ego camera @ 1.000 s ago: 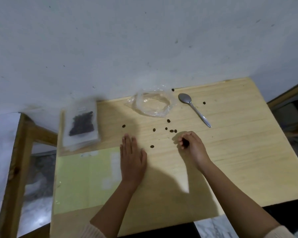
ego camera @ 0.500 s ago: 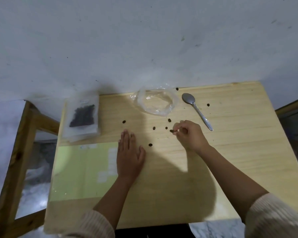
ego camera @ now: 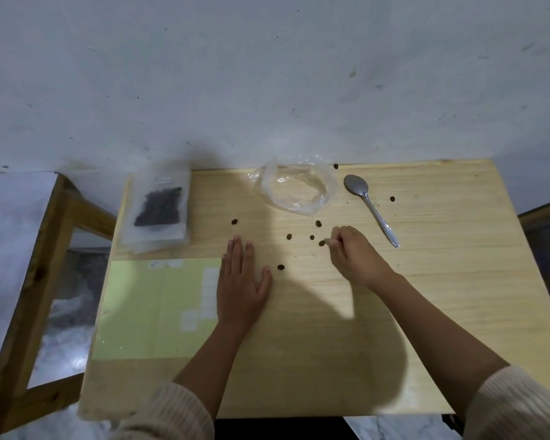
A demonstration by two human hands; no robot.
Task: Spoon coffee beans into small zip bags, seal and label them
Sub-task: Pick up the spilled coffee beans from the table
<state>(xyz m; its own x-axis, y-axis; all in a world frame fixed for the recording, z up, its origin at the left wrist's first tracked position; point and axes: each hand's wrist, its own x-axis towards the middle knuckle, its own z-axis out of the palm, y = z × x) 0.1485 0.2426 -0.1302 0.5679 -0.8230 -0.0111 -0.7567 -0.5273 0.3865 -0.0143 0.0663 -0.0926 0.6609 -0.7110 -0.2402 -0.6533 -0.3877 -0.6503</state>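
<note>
Several loose coffee beans (ego camera: 289,236) lie scattered on the wooden table (ego camera: 442,281). My right hand (ego camera: 353,255) has its fingers curled and pinches one bean (ego camera: 322,243) at its fingertips. My left hand (ego camera: 240,281) rests flat on the table, fingers straight, with a bean (ego camera: 280,267) just right of the thumb. A small zip bag (ego camera: 159,208) with dark beans inside lies on a stack of bags at the table's back left. An open clear plastic bag (ego camera: 296,188) sits at the back middle. The metal spoon (ego camera: 369,204) lies to its right, with nothing in its bowl.
A pale green label sheet (ego camera: 159,306) lies on the table's left side, under the edge of my left hand. The wall rises right behind the table. A wooden frame (ego camera: 45,249) stands to the left. Single beans lie by the spoon (ego camera: 392,198) and at the back edge (ego camera: 335,166).
My right hand moved away from me toward the loose beans and now pinches one of them. The left hand stayed flat. My head moved, so the view shifted.
</note>
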